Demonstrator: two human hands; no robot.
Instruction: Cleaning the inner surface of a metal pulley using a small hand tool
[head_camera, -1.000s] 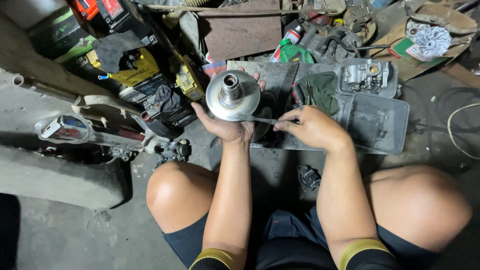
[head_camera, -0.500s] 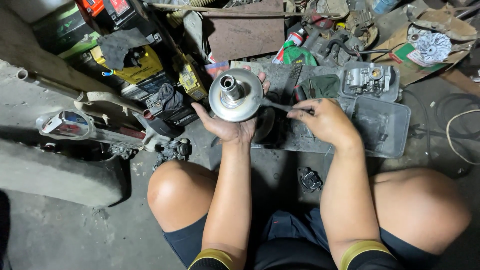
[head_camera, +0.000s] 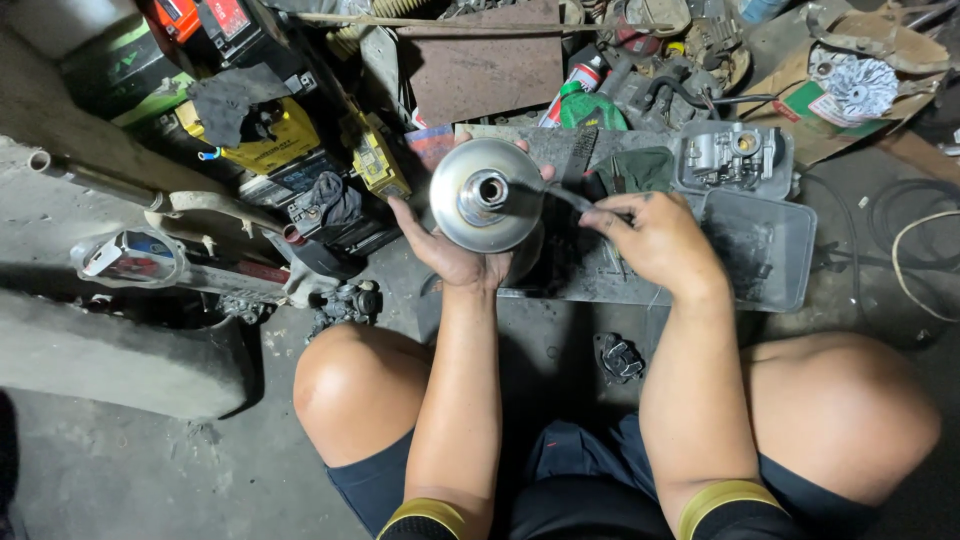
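Since the earlier frame, right hand (head_camera: 655, 240) has shifted toward 10 o'clock, bringing its thin dark tool (head_camera: 565, 197) up to the bore of the metal pulley disc (head_camera: 487, 195); before, the tool tip sat at the disc's lower edge. Disc now tilted more face-on to camera. Left hand (head_camera: 455, 255) cups the disc from below, fingers wrapped around its rim, at 12 o'clock from the left knee. Right hand fingers pinched shut on the tool handle. Grey metal tray (head_camera: 760, 250) lies at 3 o'clock of the right hand, carburettor (head_camera: 730, 155) at 1 o'clock. Yellow batteries (head_camera: 300, 140) at 9 o'clock of the disc.
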